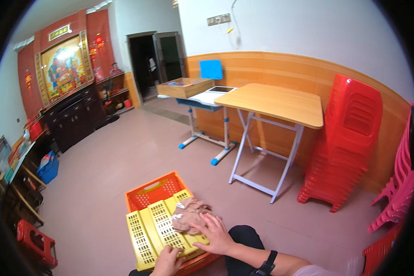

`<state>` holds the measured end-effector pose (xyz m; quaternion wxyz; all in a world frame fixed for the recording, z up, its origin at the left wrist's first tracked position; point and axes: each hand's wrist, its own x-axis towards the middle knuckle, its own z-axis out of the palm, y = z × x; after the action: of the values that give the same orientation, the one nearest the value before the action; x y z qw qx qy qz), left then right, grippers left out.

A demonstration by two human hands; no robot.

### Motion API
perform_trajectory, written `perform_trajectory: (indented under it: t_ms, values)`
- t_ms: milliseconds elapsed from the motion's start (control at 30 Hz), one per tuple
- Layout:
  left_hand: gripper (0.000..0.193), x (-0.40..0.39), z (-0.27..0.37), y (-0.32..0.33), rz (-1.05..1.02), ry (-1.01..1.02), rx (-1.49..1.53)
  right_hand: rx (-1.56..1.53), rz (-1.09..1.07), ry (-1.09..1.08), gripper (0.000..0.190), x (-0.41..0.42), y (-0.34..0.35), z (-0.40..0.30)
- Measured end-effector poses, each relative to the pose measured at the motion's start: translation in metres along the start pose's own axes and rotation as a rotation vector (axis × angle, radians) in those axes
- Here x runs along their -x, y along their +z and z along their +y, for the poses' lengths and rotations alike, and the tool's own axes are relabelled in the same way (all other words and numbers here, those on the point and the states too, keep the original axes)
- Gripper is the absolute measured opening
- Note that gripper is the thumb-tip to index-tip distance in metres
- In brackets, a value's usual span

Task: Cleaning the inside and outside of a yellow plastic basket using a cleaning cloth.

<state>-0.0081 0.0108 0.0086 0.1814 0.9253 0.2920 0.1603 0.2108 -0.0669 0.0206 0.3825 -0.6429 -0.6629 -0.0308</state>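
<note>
A yellow perforated plastic panel [146,238] lies tilted across an orange plastic crate [134,196], leaving the crate's far end uncovered. On the panel's right part sits a crumpled brown cloth [189,222] with small white patches. My right hand [214,234] is spread at the cloth's near right side, fingertips touching or just above it. At the panel's near edge is my left hand [168,261], its fingers bent over the yellow plastic; whether they grip it is unclear. The crate stands close in front of my knees.
Ahead stand a folding wooden-top table [272,103] and a child's desk [207,98] bearing a wooden box [186,88]. Stacked red plastic chairs [348,138] lean at right, near pink chairs [396,203]. A red stool [36,241] and blue basket [49,167] are at left.
</note>
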Motion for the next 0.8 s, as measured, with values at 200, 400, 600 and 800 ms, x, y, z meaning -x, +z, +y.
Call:
perform_trajectory:
  t_ms: [200, 400, 600, 800]
  values:
    - [0.036, 0.021, 0.019, 0.006, 0.066, 0.086, 0.139, 0.325, -0.17, -0.071, 0.057, 0.01, 0.02, -0.009]
    - [0.044, 0.029, 0.017, 0.013, -0.034, -0.1, 0.202, 0.326, -0.149, -0.128, 0.052, 0.012, 0.027, -0.01]
    - [0.025, 0.028, 0.013, 0.027, 0.146, -0.031, 0.116, 0.33, -0.143, -0.066, 0.053, 0.018, 0.028, -0.01]
    - [0.024, 0.019, 0.022, 0.019, 0.224, -0.181, 0.189, 0.275, -0.081, -0.13, 0.056, 0.012, 0.043, 0.003]
